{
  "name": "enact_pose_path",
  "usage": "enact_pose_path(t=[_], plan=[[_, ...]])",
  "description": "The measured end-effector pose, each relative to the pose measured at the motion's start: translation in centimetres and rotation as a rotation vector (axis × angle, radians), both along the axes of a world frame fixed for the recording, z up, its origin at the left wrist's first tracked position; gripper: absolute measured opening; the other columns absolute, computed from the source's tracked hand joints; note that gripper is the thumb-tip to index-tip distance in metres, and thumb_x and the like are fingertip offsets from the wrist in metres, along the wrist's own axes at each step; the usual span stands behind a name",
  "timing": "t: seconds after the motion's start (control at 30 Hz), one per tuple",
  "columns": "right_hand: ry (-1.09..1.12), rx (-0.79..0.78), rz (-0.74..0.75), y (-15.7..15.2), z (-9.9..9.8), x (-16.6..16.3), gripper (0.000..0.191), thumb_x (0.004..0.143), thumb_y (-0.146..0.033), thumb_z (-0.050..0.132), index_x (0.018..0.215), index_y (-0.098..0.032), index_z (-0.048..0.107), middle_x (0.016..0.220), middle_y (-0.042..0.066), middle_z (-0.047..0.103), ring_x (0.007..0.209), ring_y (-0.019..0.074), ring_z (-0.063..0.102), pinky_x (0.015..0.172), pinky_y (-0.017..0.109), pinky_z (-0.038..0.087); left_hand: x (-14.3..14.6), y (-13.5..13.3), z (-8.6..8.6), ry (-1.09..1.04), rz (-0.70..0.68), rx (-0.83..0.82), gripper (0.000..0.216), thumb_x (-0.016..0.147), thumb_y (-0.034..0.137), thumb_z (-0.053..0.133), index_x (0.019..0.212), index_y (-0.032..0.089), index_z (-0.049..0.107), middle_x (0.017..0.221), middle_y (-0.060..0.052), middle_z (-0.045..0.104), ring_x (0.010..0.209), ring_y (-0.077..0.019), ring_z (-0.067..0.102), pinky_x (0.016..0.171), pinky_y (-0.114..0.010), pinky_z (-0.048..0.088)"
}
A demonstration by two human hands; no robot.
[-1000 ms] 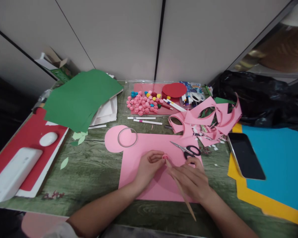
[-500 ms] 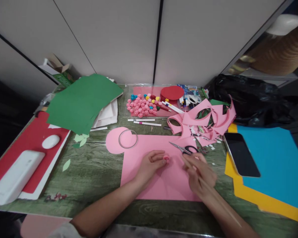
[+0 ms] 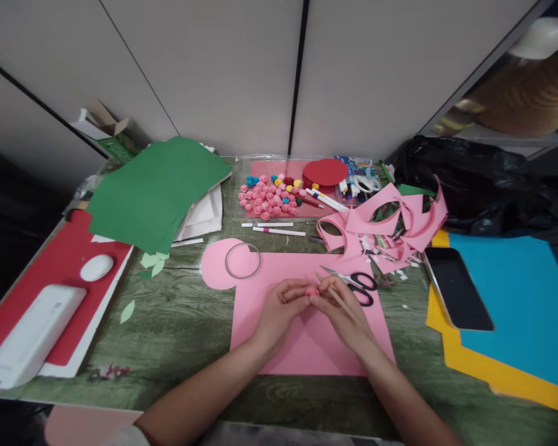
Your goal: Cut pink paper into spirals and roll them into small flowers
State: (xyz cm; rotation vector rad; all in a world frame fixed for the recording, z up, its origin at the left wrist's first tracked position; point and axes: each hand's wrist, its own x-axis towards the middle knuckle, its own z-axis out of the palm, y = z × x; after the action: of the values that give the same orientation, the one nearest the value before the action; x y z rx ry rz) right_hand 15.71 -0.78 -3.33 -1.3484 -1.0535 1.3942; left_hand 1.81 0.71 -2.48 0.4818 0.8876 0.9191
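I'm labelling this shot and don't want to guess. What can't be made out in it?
All in the head view:
Pink rosette: underside hidden by the left hand and right hand.
Stick: partly covered by the right hand.
Blue sheet: cut off by the picture's right edge.
White case: marks too small and blurred to read.
Black bag: inside hidden by its plastic.

Dark phone (image 3: 459, 288) overlapping blue paper (image 3: 521, 303), rounded white object (image 3: 97, 267) on red sheet (image 3: 51, 266), black bag (image 3: 478, 189)
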Motion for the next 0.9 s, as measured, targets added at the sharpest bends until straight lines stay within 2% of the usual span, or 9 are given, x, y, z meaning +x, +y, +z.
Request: enact_pose_path(t=[0.2, 0.5, 0.7, 0.9], plan=[[-0.072, 0.006, -0.018, 0.16, -0.65, 0.29, 0.019, 0.076, -0.028, 0.063, 0.075, -0.021, 0.045, 0.071, -0.002, 0.051, 0.067, 0.0139, 0.051, 0.057, 0.024, 0.037, 0.07, -0.2, -0.37, -0.046, 0.033, -0.074, 0.024, 0.066, 0.009, 0.069, 0.088, 0.015, 0.061, 0.089, -0.006, 0.071, 0.087, -0.0156, 0.064, 0.088, -0.03, 0.042], [-0.093, -0.096, 0.002, 0.21, -0.25, 0.37, 0.022, 0.075, -0.029, 0.064, 0.074, -0.022, 0.044, 0.069, -0.005, 0.047, 0.064, 0.0123, 0.046, 0.058, 0.023, 0.035, 0.02, -0.34, -0.5, -0.176, 0.064, -0.123, 0.022, 0.066, 0.002, 0.058, 0.085, 0.014, 0.059, 0.085, -0.007, 0.07, 0.087, -0.0188, 0.063, 0.09, -0.038, 0.041], [-0.006, -0.138, -0.013, -0.14, -0.22, 0.45, 0.025, 0.075, -0.032, 0.065, 0.075, -0.022, 0.042, 0.068, -0.006, 0.047, 0.061, 0.0108, 0.046, 0.058, 0.023, 0.036, 0.05, -0.38, -0.42, -0.115, 0.035, -0.132, 0.023, 0.067, 0.004, 0.065, 0.087, 0.014, 0.059, 0.081, -0.005, 0.071, 0.082, -0.0139, 0.063, 0.085, -0.029, 0.041], [0.0, -0.123, -0.049, -0.27, -0.41, 0.39, 0.025, 0.075, -0.033, 0.066, 0.076, -0.022, 0.043, 0.069, -0.006, 0.047, 0.064, 0.0106, 0.048, 0.06, 0.022, 0.037, 0.21, -0.14, -0.49, -0.088, 0.015, -0.138, 0.023, 0.068, 0.009, 0.071, 0.087, 0.013, 0.059, 0.083, -0.005, 0.071, 0.079, -0.0121, 0.064, 0.083, -0.027, 0.044]])
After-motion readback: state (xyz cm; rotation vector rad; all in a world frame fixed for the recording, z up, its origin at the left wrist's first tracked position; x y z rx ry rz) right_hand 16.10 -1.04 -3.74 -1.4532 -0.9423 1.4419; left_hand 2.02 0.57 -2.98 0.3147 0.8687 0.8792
